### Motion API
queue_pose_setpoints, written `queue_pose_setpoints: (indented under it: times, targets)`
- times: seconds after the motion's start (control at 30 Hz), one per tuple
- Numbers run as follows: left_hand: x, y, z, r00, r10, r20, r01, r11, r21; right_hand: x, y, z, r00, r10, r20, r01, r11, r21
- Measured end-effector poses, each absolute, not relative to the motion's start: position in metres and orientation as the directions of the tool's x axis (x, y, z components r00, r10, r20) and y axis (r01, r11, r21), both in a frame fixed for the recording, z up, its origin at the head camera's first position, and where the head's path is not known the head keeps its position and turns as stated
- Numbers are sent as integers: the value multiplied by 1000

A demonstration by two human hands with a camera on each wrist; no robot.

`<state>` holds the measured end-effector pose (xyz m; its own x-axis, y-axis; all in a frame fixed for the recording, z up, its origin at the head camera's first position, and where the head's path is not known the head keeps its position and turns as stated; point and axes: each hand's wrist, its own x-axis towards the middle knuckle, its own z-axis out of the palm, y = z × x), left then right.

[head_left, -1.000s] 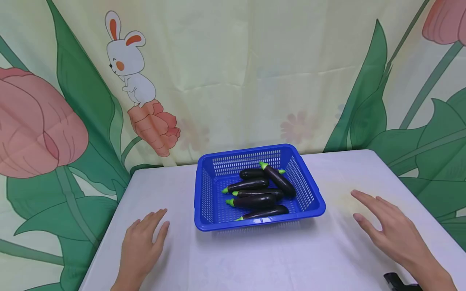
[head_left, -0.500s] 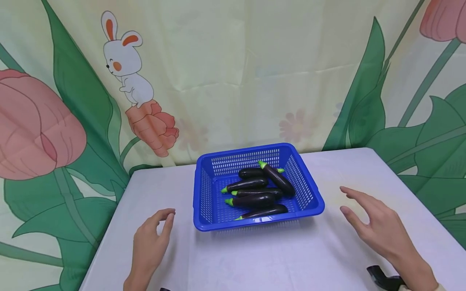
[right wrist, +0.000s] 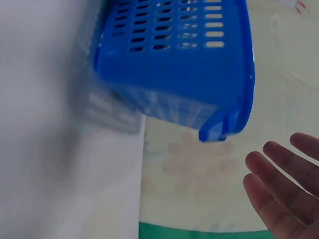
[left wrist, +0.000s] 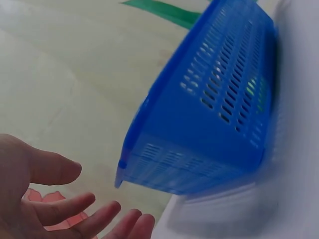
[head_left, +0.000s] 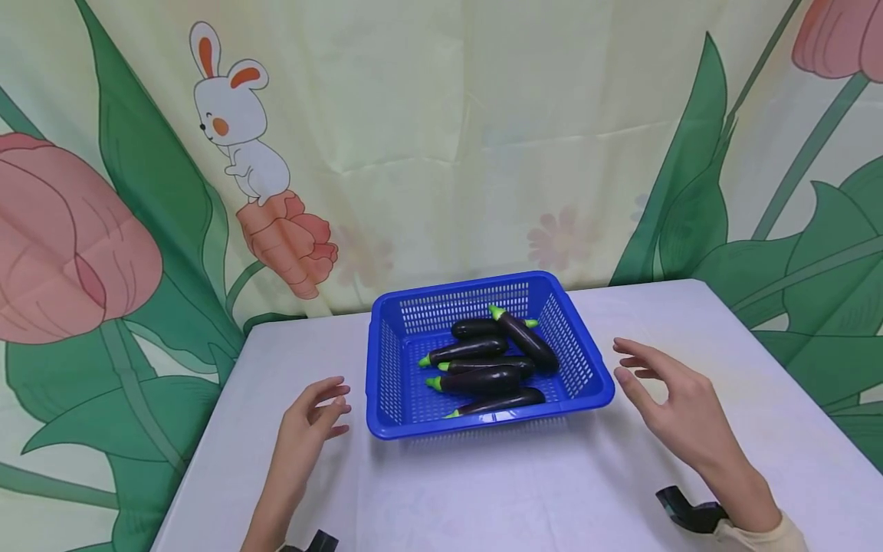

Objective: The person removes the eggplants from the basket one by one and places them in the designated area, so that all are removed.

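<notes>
Basket: we see the blue basket (head_left: pixel 393 368) at table (head_left: pixel 483 498) centre, standing flat, holding several eggplants (head_left: pixel 483 360).
Left hand: our left hand (head_left: pixel 310 418) sits at 9 o'clock of the basket, just beside its wall, fingers loosely spread, holding nothing.
Right hand: our right hand (head_left: pixel 672 410) sits at 3 o'clock, near the rim, fingers extended and relaxed, empty.
Backdrop: a curtain (head_left: pixel 441 138) printed with a rabbit, at 12 o'clock.

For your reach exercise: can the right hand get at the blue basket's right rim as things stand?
Probably yes. The right hand hangs open just beside the blue basket, with only bare table between them.
</notes>
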<state>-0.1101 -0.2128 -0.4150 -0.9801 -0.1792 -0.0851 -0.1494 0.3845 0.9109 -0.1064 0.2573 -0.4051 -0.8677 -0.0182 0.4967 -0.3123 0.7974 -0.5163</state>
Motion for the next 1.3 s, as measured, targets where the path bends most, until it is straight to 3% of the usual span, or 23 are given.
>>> queue_pose_setpoints:
  times: [0.17, 0.57, 0.93, 1.3]
  targets:
    - [-117, -210, -413, -976, -152, -154, -196, 313, 930, -112, 247, -400, -890, -5, 455, -304, 750, -588]
    - [-133, -201, -421, -971, -127, -202, -230, 280, 932, -125, 230, -392, -954, 0, 299, -217, 688, -692]
    - [-149, -201, -419, -958, -113, -264, -286, 282, 916, -145, 212, -389, -982, -70, 175, -177, 657, -733]
    - [-151, -200, -419, -961, -53, -270, -275, 224, 935, -165, 197, -391, -973, -196, 119, -221, 662, -716]
